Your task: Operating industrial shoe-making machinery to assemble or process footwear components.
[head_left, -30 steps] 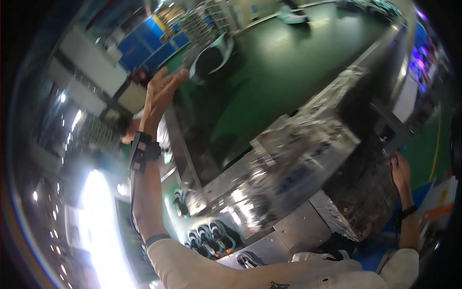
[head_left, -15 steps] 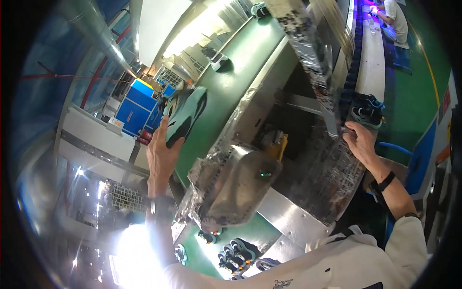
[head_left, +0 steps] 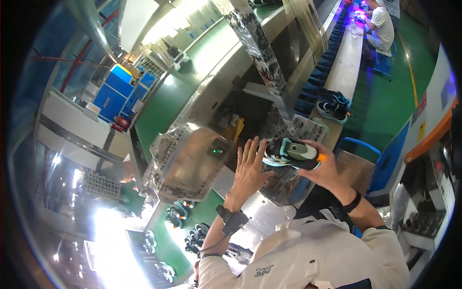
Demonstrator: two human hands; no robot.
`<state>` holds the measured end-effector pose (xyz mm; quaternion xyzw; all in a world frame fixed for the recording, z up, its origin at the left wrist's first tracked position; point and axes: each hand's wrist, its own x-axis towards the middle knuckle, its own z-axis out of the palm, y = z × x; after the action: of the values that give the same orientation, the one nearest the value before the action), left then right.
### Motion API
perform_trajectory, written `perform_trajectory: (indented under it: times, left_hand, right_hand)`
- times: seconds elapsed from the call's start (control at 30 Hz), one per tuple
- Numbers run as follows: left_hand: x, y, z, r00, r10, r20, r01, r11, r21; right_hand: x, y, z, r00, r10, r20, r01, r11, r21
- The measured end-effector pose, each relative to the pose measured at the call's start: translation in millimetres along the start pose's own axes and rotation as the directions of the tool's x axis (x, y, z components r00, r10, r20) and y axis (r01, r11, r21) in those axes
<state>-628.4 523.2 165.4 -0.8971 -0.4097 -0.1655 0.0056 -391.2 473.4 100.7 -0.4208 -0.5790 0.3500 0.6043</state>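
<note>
A sneaker (head_left: 298, 151), black with light-blue trim, a grey-green inside and an orange heel tab, lies over a plastic-wrapped surface (head_left: 284, 185) in front of me. My right hand (head_left: 325, 168) is closed around its heel end. Beside the toe, my left hand (head_left: 250, 166) is stretched flat with its fingers apart; whether it touches the shoe I cannot tell. Beyond my right hand, more dark sneakers with blue trim (head_left: 333, 106) sit on a white ledge. Left of my hands stands a plastic-wrapped machine cover (head_left: 190, 161) with small green lights.
A green conveyor (head_left: 161, 103) carrying a shoe (head_left: 179, 58) runs along the left. A wrapped metal post (head_left: 260, 53) rises ahead. Several sneakers (head_left: 195, 236) lie on a green surface below. A blue-framed stool (head_left: 356, 164) is at right; a seated person (head_left: 382, 31) works far right.
My left hand has come right, away from the shoe piece on the green conveyor, which no longer shows there. My right hand has moved back from the ledge and now grips a sneaker. The view has shifted.
</note>
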Motion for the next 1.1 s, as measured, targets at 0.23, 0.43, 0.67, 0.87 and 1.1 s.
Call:
perform_trajectory:
  times: [0.23, 0.43, 0.67, 0.87, 1.1]
  left_hand:
    - [-19, -16, 63, 0.972, -0.198, -0.126, 0.153, 0.942, -0.298]
    - [-24, -15, 65, 0.958, -0.227, -0.176, 0.158, 0.928, -0.337]
    - [-27, -25, 70, 0.926, -0.245, -0.289, 0.105, 0.899, -0.424]
    - [-29, -28, 82, 0.929, -0.329, -0.171, 0.112, 0.689, -0.716]
    - [-46, 94, 48, 0.992, -0.117, 0.055, 0.043, -0.096, -0.994]
  right_hand:
    - [-8, -33, -8, 0.978, 0.109, 0.178, -0.035, 0.926, -0.377]
    - [60, -103, 23, 0.932, 0.156, 0.326, 0.114, 0.73, -0.674]
    - [65, -55, 66, 0.951, 0.219, 0.216, 0.061, 0.554, -0.83]
    - [39, -54, 45, 0.998, 0.065, -0.007, -0.05, 0.698, -0.715]
    - [-81, -66, 9, 0.856, 0.029, -0.516, -0.129, 0.979, -0.16]
